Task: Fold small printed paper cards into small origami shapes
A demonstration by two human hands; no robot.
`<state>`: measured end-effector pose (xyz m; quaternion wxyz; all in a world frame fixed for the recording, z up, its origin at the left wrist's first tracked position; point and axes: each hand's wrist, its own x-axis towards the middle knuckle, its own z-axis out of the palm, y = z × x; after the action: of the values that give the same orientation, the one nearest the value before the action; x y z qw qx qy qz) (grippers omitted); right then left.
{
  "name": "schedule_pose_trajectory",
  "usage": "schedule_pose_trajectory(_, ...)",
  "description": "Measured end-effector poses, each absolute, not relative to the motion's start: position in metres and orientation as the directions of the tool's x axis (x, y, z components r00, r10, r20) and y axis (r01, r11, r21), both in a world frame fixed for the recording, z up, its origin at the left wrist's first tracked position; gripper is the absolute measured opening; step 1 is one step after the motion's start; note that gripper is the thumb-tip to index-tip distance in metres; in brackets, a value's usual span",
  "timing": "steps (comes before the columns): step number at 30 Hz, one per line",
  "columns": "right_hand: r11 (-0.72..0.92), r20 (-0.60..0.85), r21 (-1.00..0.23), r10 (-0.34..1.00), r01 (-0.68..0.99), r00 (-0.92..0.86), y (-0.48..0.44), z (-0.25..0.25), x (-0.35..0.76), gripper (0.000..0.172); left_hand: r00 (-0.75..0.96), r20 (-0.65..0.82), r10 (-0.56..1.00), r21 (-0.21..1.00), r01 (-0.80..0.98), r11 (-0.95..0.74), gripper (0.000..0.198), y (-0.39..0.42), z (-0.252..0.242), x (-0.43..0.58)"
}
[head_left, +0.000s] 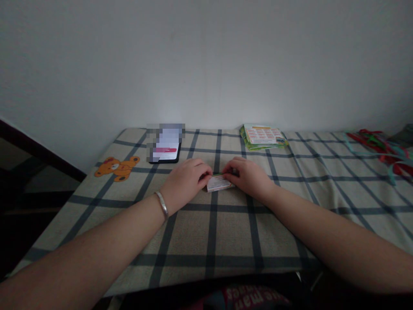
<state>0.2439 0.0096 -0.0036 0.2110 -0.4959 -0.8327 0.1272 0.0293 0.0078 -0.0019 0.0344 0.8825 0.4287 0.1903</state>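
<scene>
A printed paper (219, 184) lies on a checked tablecloth (230, 234), pinched at one end by the left hand (187, 178) and at the other by the right hand (251, 177); beyond, near a pale wall (206, 64), rest a lit phone (167, 153) and a stack of printed sheets (263, 135).

In dim light I faced a plain, pale grey wall (206, 64); against it, before me, stood the tabletop (190, 232), cloth-covered in beige with dark checks. On my left, a dark strip (41, 149) slanted along the wall above deep shadow.
</scene>
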Motion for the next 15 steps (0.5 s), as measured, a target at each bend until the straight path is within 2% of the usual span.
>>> schedule_pose_trajectory(15,0.489,0.226,-0.406,0.872,0.772,-0.434,0.010,-0.003,0.245,0.010,0.786,0.219,0.579,0.008,0.591,-0.806,0.022,0.005,0.010,0.014)
